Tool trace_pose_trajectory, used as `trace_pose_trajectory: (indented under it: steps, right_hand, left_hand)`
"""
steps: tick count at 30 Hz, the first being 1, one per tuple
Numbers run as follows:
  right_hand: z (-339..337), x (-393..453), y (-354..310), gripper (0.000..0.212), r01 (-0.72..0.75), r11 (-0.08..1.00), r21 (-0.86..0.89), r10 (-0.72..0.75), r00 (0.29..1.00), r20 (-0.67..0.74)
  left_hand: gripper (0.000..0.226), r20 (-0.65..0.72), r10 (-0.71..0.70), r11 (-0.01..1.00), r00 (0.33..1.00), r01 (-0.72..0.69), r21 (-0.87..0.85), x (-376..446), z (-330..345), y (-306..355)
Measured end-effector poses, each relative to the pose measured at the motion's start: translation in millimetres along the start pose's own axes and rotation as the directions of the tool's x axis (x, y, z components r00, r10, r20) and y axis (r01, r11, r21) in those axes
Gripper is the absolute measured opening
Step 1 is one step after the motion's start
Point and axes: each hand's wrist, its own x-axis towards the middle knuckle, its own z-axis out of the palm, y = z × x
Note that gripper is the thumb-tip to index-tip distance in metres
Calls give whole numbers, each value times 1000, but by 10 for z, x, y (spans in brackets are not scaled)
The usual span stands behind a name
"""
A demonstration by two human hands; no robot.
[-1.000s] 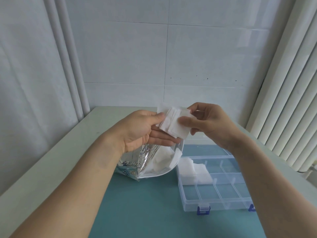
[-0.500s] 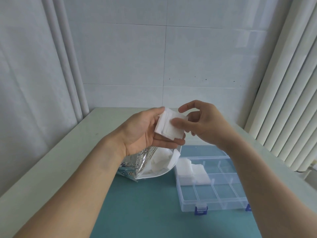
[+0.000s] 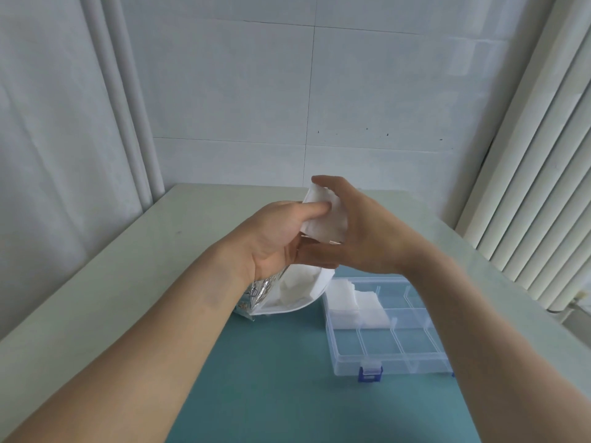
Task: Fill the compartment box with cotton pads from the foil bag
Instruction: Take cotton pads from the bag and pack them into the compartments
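A small stack of white cotton pads [image 3: 326,220] is held up between both hands above the table. My left hand [image 3: 281,239] grips it from the left, thumb across its face. My right hand [image 3: 361,235] wraps over it from the right, fingers curled along its top and far edge. Below them lies the open foil bag [image 3: 287,292], with more white pads showing in its mouth. To its right stands the clear compartment box [image 3: 387,327] with blue latches, lid open. White pads [image 3: 355,303] lie in its back left compartments; the front cells hold nothing.
The bag and box sit on a teal mat [image 3: 281,378] on a pale table [image 3: 128,273]. A tiled wall stands behind, pipes at the back left, vertical blinds [image 3: 543,187] along the right edge.
My right hand has turned over the pad stack, going from pinching its near face to covering it from above. The stack has been squared between both hands, slightly higher.
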Motion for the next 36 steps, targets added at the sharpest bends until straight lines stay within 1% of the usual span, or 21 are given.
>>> trace_pose_trajectory:
  steps: [3, 5, 7, 8, 10, 11, 13, 15, 17, 19, 20, 21, 23, 25, 26, 27, 29, 30, 31, 34, 36]
  right_hand:
    - [21, 18, -13, 87, 29, 998, 48, -27, 999, -42]
    - [37, 22, -34, 75, 56, 997, 48, -53, 996, -75]
    - [55, 19, -51, 70, 81, 994, 67, -75, 993, -89]
    - [55, 11, -61, 73, 83, 993, 85, -77, 994, -75]
    - [40, -10, -72, 86, 70, 990, 119, -67, 997, -26]
    - [28, -13, -70, 91, 69, 993, 99, -67, 997, -25]
    - [13, -11, -68, 90, 94, 995, 34, -91, 992, -84]
    - [21, -6, -78, 88, 122, 990, 66, -114, 987, -111]
    - [40, -7, -75, 98, 122, 987, 101, -115, 990, -77]
    - [37, -8, -55, 102, 86, 996, 12, -85, 996, -38]
    - [35, -7, -52, 98, 75, 996, -42, -76, 997, -29]
    - [33, -2, -50, 90, 72, 995, -67, -74, 997, -32]
    - [34, 11, -41, 83, 75, 997, -34, -78, 994, -74]
    - [10, 16, -39, 88, 75, 997, 25, -72, 993, -96]
    - [-2, 11, -38, 87, 68, 997, 30, -65, 994, -83]
    - [-16, 4, -43, 82, 57, 998, 22, -56, 997, -53]
    - [-40, -20, -48, 55, 56, 998, 32, -57, 998, 36]
    - [-40, -30, -46, 48, 53, 997, 55, -56, 997, 48]
    - [-39, -33, -36, 48, 55, 996, 64, -57, 998, 31]
    - [-44, -4, -14, 76, 69, 997, 43, -66, 995, -71]
    - [-51, 5, -11, 82, 88, 993, 72, -82, 993, -84]
  left_hand:
    - [31, 34, 1, 1000, 999, 0, -20, 10, 19, -6]
    - [25, 79, -1, 998, 997, 6, -55, 6, 15, -7]
    - [18, 119, -16, 991, 993, 31, -127, 2, 10, -17]
    - [15, 126, -25, 985, 992, 46, -164, 3, 13, -22]
    - [9, 115, -15, 975, 993, 40, -217, 13, 15, -30]
    - [9, 111, 0, 972, 994, 26, -232, 23, 7, -36]
    - [15, 145, 4, 971, 989, 30, -237, 26, -9, -36]
    - [16, 191, -3, 976, 982, 44, -213, 18, -4, -30]
    - [7, 124, -15, 976, 992, 42, -214, 31, 27, -33]
    - [12, -4, -11, 967, 1000, 9, -254, 50, 52, -36]
    - [12, -48, 10, 964, 999, -22, -264, 61, 49, -41]
    - [12, -58, 25, 965, 998, -39, -260, 68, 41, -41]
    - [10, 15, 27, 975, 1000, -23, -219, 46, 42, -19]
    - [12, 89, 22, 990, 996, -9, -139, 14, 61, 4]
    - [12, 101, 29, 994, 994, -18, -104, 14, 66, -2]
    - [14, 103, 42, 996, 994, -33, -83, 15, 70, -12]
    - [17, 108, 73, 995, 991, -65, -77, 18, 85, -25]
    - [18, 107, 80, 994, 991, -72, -79, 23, 89, -34]
    - [18, 104, 79, 995, 991, -71, -76, 32, 89, -44]
    - [17, 82, 55, 997, 995, -50, -62, 41, 89, -56]
    - [20, 68, 47, 997, 997, -42, -61, 40, 83, -48]
